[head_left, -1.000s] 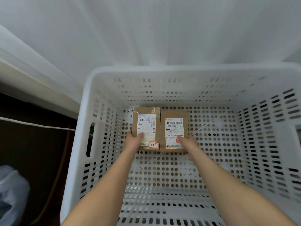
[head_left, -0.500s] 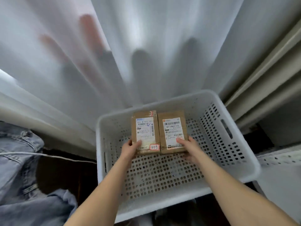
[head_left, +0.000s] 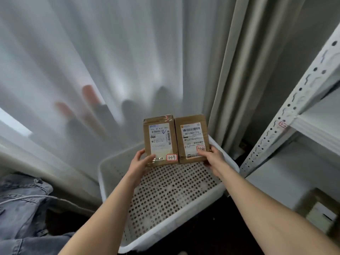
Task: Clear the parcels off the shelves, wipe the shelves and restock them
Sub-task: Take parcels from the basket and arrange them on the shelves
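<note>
Two small brown cardboard parcels with white shipping labels are held side by side above a white perforated basket (head_left: pixel 185 220). My left hand (head_left: pixel 140 161) grips the lower left corner of the left parcel (head_left: pixel 159 139), which carries a red-edged sticker. My right hand (head_left: pixel 212 157) grips the lower right corner of the right parcel (head_left: pixel 192 138). Both parcels stand upright, lifted clear of the basket floor, with their labels facing me. A white metal shelf unit (head_left: pixel 301 115) with a perforated upright stands at the right.
White sheer curtains (head_left: pixel 95 67) hang behind the basket, and a beige drape (head_left: pixel 230 74) hangs beside the shelf. Blue denim cloth (head_left: pixel 24 208) lies at the lower left. A brown box (head_left: pixel 320 210) sits low on the right under the shelf.
Both hands have lifted the two parcels up out of the basket. The view has pulled back and swung right, bringing the shelf unit into sight.
</note>
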### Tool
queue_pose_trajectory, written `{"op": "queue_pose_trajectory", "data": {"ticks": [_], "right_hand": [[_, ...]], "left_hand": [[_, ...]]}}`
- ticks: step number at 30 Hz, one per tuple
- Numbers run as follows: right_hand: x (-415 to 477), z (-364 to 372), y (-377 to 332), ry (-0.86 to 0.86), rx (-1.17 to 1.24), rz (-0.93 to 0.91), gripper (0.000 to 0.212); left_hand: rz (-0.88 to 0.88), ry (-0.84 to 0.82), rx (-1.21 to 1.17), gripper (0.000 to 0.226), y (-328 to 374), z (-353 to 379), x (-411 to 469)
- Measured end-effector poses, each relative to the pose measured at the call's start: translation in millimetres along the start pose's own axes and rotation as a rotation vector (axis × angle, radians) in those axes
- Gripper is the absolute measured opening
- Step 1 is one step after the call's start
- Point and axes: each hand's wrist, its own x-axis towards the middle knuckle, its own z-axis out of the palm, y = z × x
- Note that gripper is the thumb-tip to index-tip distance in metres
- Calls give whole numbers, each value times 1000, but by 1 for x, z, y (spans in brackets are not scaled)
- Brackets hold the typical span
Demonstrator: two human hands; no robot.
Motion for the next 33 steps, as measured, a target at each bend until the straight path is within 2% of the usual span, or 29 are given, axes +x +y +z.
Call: {"op": "queue_pose_trajectory", "data": {"ticks": [3, 7, 13, 17, 22, 27, 33], "right_hand": [[-43, -36, -5, 23, 28, -42, 30], [-104, -87, 0, 75, 70, -92, 37], [-183, -149, 2, 169, 115, -185, 41], [-223, -185, 1, 204, 153, -199, 34], [-256, -220, 8, 244, 310, -160, 45], [-286, -246, 2, 384, 510, -236, 41], [-323, -276, -7, 561, 592, -352, 31]], "left_hand": [[51, -36, 12, 46, 5, 26, -35], [88, -105, 34, 51, 5, 60, -83], [134, -242, 42, 30, 4, 117, -152], [147, -332, 26, 43, 3, 144, -178], [134, -451, -31, 35, 10, 180, -197], [152, -520, -62, 39, 25, 216, -207], [167, -617, -24, 54, 44, 267, -219]]}}
